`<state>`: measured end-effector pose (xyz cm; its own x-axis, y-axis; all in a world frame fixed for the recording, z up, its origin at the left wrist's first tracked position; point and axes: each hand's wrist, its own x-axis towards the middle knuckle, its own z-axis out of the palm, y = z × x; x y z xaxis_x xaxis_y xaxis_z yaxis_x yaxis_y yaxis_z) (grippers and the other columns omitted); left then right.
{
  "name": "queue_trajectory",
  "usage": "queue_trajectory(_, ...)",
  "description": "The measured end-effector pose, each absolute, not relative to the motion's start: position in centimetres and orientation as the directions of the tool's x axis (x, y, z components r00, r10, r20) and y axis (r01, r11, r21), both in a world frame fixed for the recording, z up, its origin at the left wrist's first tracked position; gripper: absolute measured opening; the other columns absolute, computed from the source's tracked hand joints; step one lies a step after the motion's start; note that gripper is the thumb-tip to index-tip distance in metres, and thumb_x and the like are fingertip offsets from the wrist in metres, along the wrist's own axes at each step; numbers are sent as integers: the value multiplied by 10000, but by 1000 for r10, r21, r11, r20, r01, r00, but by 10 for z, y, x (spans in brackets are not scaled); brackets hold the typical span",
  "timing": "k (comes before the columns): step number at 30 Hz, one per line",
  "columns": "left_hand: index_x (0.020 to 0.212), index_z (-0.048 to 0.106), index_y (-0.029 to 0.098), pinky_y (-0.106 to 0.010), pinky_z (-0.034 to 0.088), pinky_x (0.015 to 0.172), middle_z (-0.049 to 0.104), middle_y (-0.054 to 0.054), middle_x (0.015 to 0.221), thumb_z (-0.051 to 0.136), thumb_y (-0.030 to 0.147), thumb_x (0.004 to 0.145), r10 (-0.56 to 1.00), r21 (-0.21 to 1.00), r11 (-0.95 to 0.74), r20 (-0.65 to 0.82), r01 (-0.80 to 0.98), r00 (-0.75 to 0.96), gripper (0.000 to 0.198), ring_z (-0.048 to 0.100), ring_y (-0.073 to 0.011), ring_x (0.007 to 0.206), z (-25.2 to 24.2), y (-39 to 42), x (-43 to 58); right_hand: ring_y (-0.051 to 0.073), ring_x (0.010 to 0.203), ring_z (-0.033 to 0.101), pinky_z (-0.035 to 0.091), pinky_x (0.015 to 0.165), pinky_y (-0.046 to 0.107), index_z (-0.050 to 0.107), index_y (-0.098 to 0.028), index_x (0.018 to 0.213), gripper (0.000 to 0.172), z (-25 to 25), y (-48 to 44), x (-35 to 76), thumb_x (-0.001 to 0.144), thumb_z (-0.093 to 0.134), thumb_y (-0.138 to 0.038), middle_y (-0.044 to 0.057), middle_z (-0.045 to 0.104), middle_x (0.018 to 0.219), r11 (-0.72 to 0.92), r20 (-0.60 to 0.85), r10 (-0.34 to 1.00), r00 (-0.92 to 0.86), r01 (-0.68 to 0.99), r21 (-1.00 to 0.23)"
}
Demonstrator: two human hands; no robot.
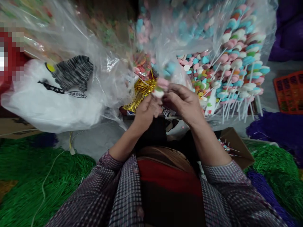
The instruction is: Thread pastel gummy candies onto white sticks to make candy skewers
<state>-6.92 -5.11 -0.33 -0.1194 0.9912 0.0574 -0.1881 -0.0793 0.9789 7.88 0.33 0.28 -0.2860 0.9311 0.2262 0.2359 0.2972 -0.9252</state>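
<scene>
A candy skewer stands tilted between my hands, slightly blurred, with blue, pink, green and white sweets stacked on it. My left hand is closed around its lower end, just under the white sweet. Beside it my right hand has its fingers pinched together close to the sweets; what lies in them is too blurred to make out. Gold metallic ties lie just behind my left hand. Loose coloured sweets are heaped beyond my right hand.
Finished-looking candy skewers pile up at the right, white sticks toward me. Clear plastic bags cover the left and back. A knitted striped glove rests on a white bag. On the floor are green strands, a cardboard box and an orange crate.
</scene>
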Motion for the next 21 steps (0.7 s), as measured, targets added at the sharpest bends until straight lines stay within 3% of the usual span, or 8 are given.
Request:
queue_trajectory(4, 766, 556, 235, -249, 433, 532, 281, 109, 494, 523, 480, 1018, 961, 854, -102, -47, -510, -272, 352, 290, -67, 382, 6, -44, -87, 272, 1047, 701, 567, 977, 462, 749, -219, 1001, 186, -20, 40, 62, 976, 592, -316, 87, 775, 1060, 483, 260, 866, -428, 578, -658)
queue_trajectory(7, 754, 564, 231, -246, 447, 529, 268, 103, 490, 494, 397, 1043, 961, 812, -88, -83, -577, -264, 340, 277, -70, 378, 11, -42, -94, 310, 1055, 670, 551, 945, 469, 735, -189, 976, 173, -37, 54, 51, 962, 569, -235, 135, 741, 1082, 505, 206, 860, -467, 717, -481)
queue_trajectory(9, 752, 560, 232, -245, 452, 529, 267, 99, 489, 478, 398, 1048, 962, 814, -55, -112, -578, -251, 349, 282, -74, 382, 11, -42, -97, 312, 1035, 656, 544, 924, 467, 719, -175, 966, 194, -45, 58, 49, 975, 533, -227, 149, 717, 1073, 498, 194, 866, -462, 754, -427)
queue_trajectory(14, 738, 547, 235, -234, 457, 515, 274, 93, 485, 479, 423, 1045, 956, 827, -12, -156, -562, -250, 366, 288, -78, 384, 7, -41, -97, 274, 946, 658, 535, 875, 415, 701, -181, 935, 207, -52, 64, 56, 991, 512, -244, 124, 710, 971, 498, 224, 866, -447, 740, -452)
queue_trajectory(21, 736, 564, 243, -246, 480, 531, 289, 92, 472, 496, 415, 1039, 963, 808, -10, -150, -589, -223, 355, 261, -80, 385, 2, -40, -95, 199, 788, 661, 518, 758, 326, 704, -194, 827, 209, -42, 65, 61, 967, 575, -280, 32, 715, 776, 429, 253, 898, -359, 597, -678)
